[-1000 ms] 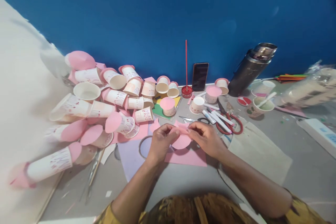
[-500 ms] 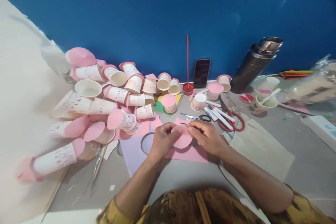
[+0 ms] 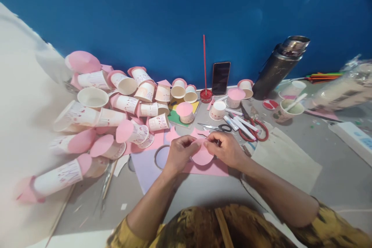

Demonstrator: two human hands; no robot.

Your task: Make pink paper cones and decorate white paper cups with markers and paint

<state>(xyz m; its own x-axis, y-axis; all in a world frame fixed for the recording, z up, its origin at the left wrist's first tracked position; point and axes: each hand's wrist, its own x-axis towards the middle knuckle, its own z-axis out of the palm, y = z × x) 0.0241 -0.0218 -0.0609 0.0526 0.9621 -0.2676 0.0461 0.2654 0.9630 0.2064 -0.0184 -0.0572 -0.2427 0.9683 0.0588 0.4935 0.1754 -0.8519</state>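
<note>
A round pink paper disc [image 3: 202, 155] is held in front of me by both hands. My left hand [image 3: 182, 152] pinches its upper left edge, thumb on the face. On the upper right edge, my right hand [image 3: 227, 148] is closed with the thumb and fingertips at the rim. Under the disc lies a pink paper sheet [image 3: 216, 168], partly hidden by the hands. Just beyond the hands are pink paper scraps [image 3: 173, 133] and small scissors with black handles [image 3: 216, 127]. A roll of tape [image 3: 161, 157] rests on lilac paper [image 3: 145, 170] beside my left hand.
Many paper cups [image 3: 126, 102] with pink paper pieces crowd the left. Pens [image 3: 242, 127] and red-handled scissors [image 3: 261, 133] lie right of centre. A phone [image 3: 221, 78], a red stick in a round base [image 3: 206, 95] and a dark flask [image 3: 277, 69] stand by the blue wall.
My right hand has shifted slightly inward along the disc's top edge, its thumb now closer to the left thumb. The whole view has moved a little.
</note>
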